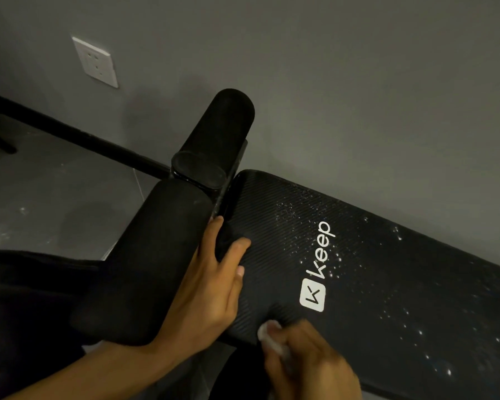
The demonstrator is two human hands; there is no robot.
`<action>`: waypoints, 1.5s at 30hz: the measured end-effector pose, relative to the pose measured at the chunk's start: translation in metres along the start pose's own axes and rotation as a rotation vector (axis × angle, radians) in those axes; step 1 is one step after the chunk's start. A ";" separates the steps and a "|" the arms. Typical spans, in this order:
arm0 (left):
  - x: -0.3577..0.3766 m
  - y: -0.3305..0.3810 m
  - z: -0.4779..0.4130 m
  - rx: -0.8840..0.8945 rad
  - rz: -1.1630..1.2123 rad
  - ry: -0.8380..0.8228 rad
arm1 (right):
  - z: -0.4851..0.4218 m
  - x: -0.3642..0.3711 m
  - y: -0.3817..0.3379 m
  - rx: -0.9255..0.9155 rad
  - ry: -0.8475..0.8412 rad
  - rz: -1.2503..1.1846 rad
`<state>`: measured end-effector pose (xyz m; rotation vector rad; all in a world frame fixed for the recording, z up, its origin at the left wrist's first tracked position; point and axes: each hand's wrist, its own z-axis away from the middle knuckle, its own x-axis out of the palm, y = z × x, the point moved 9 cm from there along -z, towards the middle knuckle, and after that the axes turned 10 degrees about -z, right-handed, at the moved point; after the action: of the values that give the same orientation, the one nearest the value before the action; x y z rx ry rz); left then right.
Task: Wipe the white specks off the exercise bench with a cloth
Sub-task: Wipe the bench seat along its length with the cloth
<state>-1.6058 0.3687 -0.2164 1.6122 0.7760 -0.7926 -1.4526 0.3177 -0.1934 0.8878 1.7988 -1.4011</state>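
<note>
A black padded bench (387,284) runs from the middle of the view down to the right, close along a grey wall (329,82). Its ribbed top carries a white "Keep" logo (318,269). White specks (336,262) lie scattered around the logo's letters, and more are strewn further right along the pad, down to its lower right end. The stretch of pad between the logo and the left end looks free of them. The left hand (211,287) lies on that left end, palm down. Its fingers (234,249) are spread and nearly straight, pressing on the pad beside a black foam roller (145,255). The right hand (309,359) is at the near edge of the pad, just below the logo's square mark and blurred. Its fingers are curled round a small white cloth (269,336), which touches the pad at that edge. A second foam roller (223,125) stands out on the far side of the bench's frame, toward the wall. A white socket (96,62) sits on the wall at upper left, above a black skirting (70,134) and a grey floor (55,197) with pale marks. Dark clothing (26,298) fills the lower left corner.
</note>
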 end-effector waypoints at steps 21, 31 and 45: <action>0.022 0.003 -0.016 0.030 -0.304 -0.018 | -0.025 0.011 0.001 -0.148 0.084 0.125; 0.025 0.002 -0.015 0.021 -0.308 -0.040 | -0.029 0.019 -0.005 -0.107 0.055 0.182; 0.023 0.000 -0.014 0.019 -0.307 -0.053 | -0.039 0.016 0.003 -0.117 0.067 -0.013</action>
<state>-1.5917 0.3838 -0.2338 1.5008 0.9947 -1.0594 -1.4623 0.3578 -0.2011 0.8721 1.9197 -1.2733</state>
